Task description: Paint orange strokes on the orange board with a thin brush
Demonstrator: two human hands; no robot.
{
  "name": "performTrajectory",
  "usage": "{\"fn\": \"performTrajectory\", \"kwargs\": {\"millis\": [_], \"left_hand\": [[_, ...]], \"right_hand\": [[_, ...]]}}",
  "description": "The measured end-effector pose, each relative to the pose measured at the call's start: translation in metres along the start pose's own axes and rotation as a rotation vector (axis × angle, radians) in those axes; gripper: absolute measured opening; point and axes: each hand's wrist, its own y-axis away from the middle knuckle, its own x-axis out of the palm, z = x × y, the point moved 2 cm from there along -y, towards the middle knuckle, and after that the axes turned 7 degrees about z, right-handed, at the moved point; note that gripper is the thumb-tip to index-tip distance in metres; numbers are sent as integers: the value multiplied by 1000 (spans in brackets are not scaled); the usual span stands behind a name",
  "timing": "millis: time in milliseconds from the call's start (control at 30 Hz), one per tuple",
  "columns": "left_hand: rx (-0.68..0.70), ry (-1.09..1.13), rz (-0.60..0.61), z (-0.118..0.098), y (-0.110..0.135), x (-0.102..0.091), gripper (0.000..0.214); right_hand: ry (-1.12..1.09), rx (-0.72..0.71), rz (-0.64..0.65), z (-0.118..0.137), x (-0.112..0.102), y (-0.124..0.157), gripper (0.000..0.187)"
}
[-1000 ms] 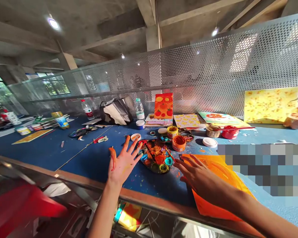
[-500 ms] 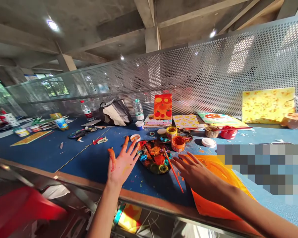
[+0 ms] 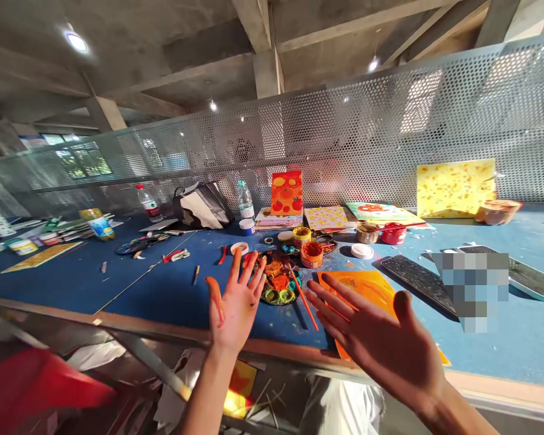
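My left hand (image 3: pixel 236 305) is raised palm up with its fingers spread, orange paint on the thumb and fingertips. It holds nothing and partly covers the paint palette (image 3: pixel 278 295), whose wells carry orange, green, yellow and blue paint. Across the palette's right side leans an orange paintbrush (image 3: pixel 307 305). My right hand (image 3: pixel 381 332) is turned palm up too, fingers stretched out and nothing in it. Behind that hand lies an orange painted sheet (image 3: pixel 367 287), partly hidden. An open jar of orange paint (image 3: pixel 312 255) and a yellow paint jar (image 3: pixel 301 235) stand beyond the palette.
Two phones, one dark (image 3: pixel 417 283) and one light-edged (image 3: pixel 532 278), lie at the right near a blurred patch. A red and orange painting (image 3: pixel 286 193) stands at the back beside a water bottle (image 3: pixel 245 200). A perforated metal screen (image 3: pixel 344 145) runs behind the table (image 3: pixel 154 296).
My right hand has turned from palm down to palm up and moved off the orange sheet towards me. My left hand stays spread, slightly further right. The view has shifted right.
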Motion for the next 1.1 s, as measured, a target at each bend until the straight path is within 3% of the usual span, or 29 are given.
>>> {"fn": "performTrajectory", "kwargs": {"millis": [200, 400, 667, 867, 1033, 1100], "left_hand": [[243, -69, -67, 27, 25, 62, 55], [435, -112, -121, 36, 45, 100, 46], [566, -156, -177, 37, 64, 125, 42], [629, -139, -208, 36, 75, 135, 41], [650, -119, -221, 36, 83, 146, 45], [644, -123, -239, 35, 86, 149, 49]], "right_hand": [[-123, -74, 14, -12, 9, 10, 82], [-127, -165, 0, -25, 25, 16, 79], [100, -263, -36, -37, 49, 32, 69], [402, -386, -82, -57, 46, 51, 79], [569, -256, -96, -73, 37, 52, 57], [642, -211, -94, -79, 38, 51, 56]]}}
